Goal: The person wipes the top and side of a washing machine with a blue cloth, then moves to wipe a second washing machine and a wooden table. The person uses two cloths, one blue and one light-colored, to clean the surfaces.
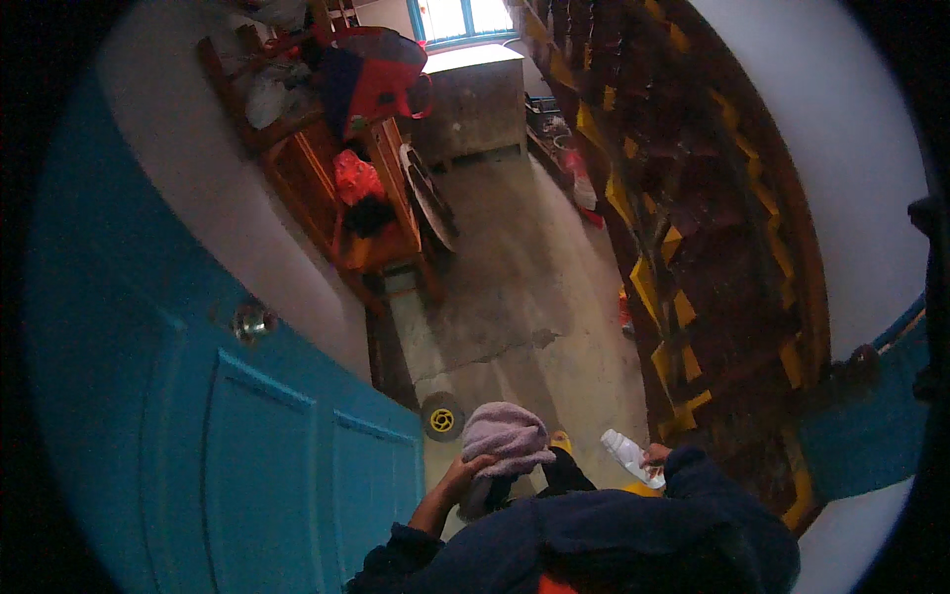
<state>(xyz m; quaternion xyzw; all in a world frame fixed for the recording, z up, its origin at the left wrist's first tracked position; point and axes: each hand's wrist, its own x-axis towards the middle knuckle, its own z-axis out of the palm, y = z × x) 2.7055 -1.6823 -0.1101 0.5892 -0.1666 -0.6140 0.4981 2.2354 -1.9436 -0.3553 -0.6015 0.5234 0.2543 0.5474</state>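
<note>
My left hand (469, 475) grips a bunched pink towel (505, 438) in front of my body. In my right hand (656, 456) is a white plastic bottle (625, 451), tilted with its capped end pointing up and to the left. The towel and the bottle are apart. Part of my dark legs and a yellow shoe (561, 442) show between the two hands. Whether anything lies under the towel cannot be seen.
A blue door (267, 445) with a round knob (254, 324) stands at left. A wheel with a yellow hub (442, 420) is just beyond the towel. Wooden furniture (382, 252) holds bags. Dark stairs (712, 223) with yellow edges rise at right; a grey cabinet (475, 104) stands under the window.
</note>
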